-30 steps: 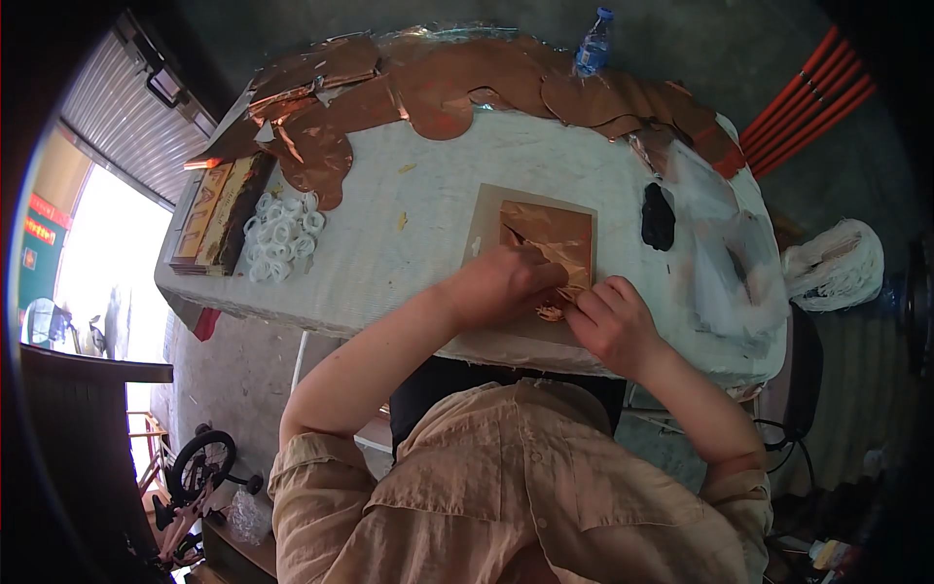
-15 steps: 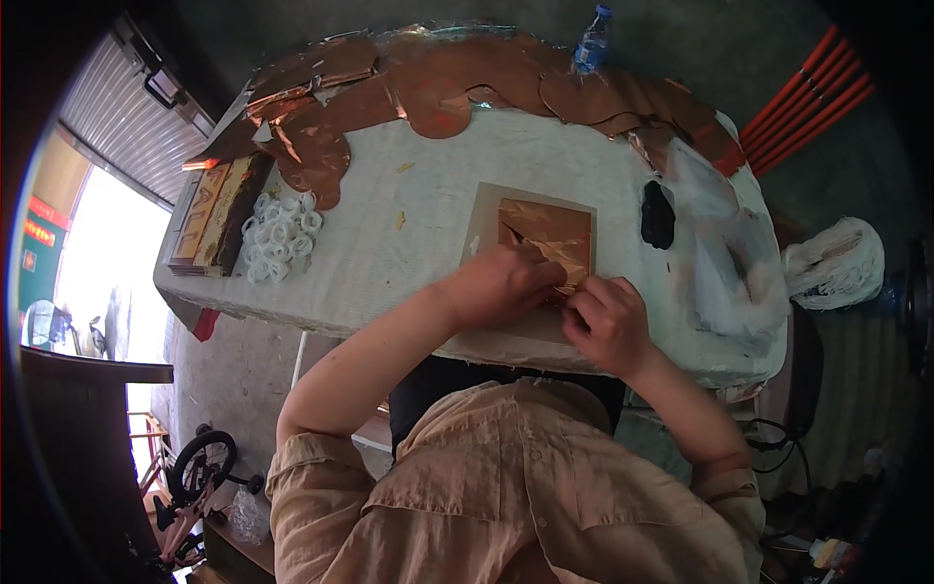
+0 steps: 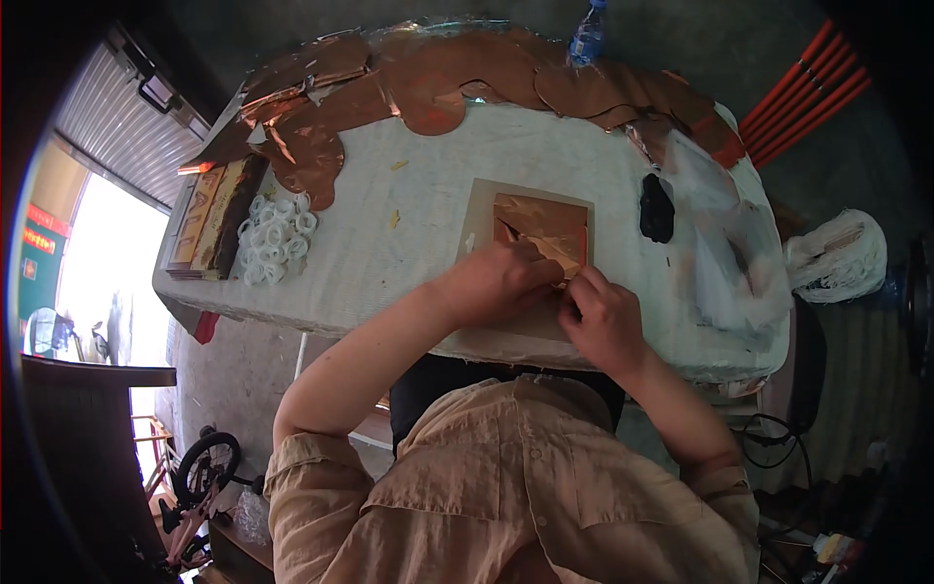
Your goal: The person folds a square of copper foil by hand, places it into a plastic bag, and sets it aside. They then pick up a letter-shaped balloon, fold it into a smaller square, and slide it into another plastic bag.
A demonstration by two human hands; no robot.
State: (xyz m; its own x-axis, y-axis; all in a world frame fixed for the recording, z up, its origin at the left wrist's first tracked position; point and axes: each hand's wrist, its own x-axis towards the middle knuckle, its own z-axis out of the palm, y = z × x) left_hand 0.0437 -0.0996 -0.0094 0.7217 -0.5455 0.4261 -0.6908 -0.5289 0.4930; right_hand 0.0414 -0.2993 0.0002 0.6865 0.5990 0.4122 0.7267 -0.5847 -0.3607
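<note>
A square copper-coloured foil sheet point(image 3: 545, 216) lies on a flat grey-beige board point(image 3: 477, 209) near the table's front edge. My left hand point(image 3: 504, 280) rests on the foil's lower left part, its fingers pinched together on the foil. Close beside it, my right hand point(image 3: 601, 316) is closed with its fingertips at the foil's lower right corner. The foil looks creased between the two hands. The fingertips are partly hidden, and the lower edge of the foil is covered by my hands.
White rings point(image 3: 277, 237) are heaped at the left beside a stack of boxes point(image 3: 216, 219). Brown sheets point(image 3: 438, 73) line the far edge, with a blue-capped bottle point(image 3: 588, 39). A black object point(image 3: 657, 209) and clear plastic bags point(image 3: 725, 253) lie at the right.
My right hand has shifted slightly up and left along the foil. My left hand stays nearly in place. The whole view has moved a little.
</note>
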